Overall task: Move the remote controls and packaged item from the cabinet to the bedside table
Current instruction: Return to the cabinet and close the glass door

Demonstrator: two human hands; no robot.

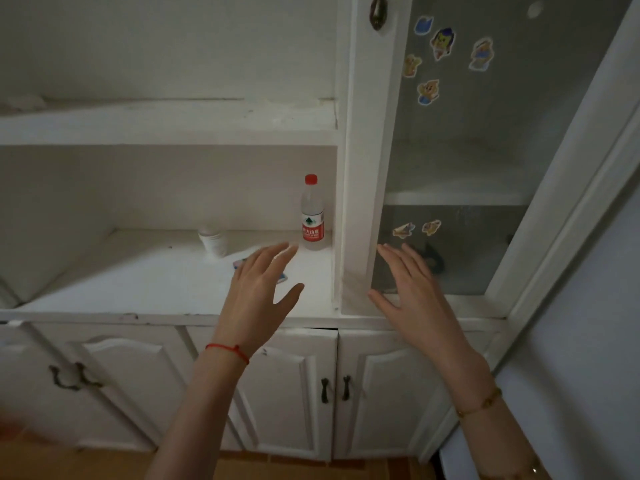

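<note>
My left hand reaches over the white cabinet shelf with fingers spread, holding nothing. It covers most of a flat item lying on the shelf; only coloured edges show at its left and right, so I cannot tell what it is. My right hand hovers open in front of the glass cabinet door, beside the white post. No remote control is plainly visible.
A water bottle with a red cap stands at the shelf's back right. A small white jar sits left of it. Stickers dot the glass door. Lower cabinet doors with dark handles are below.
</note>
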